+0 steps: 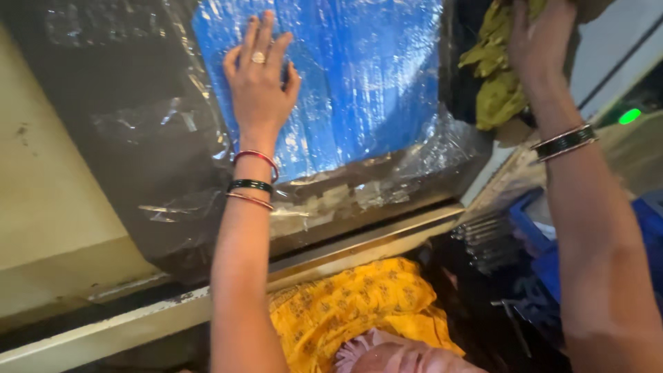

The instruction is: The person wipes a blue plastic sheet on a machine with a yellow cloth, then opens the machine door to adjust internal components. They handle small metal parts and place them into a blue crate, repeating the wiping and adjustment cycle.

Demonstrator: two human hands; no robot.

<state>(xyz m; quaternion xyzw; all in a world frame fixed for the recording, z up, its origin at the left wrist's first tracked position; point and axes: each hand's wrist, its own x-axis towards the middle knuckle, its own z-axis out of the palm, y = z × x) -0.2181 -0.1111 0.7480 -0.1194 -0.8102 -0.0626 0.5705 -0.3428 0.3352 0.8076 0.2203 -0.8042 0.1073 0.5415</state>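
— In the head view, what is the left hand (259, 83) doing?
— It lies flat, fingers (247, 43) slightly apart, on the blue sheet under wrinkled clear plastic film (359, 76); the sheet spreads right of and beyond the fingertips.
— And the right hand (542, 34)?
— Its fingers close on the crumpled olive-green cloth (497, 76), which hangs just left of and below them.
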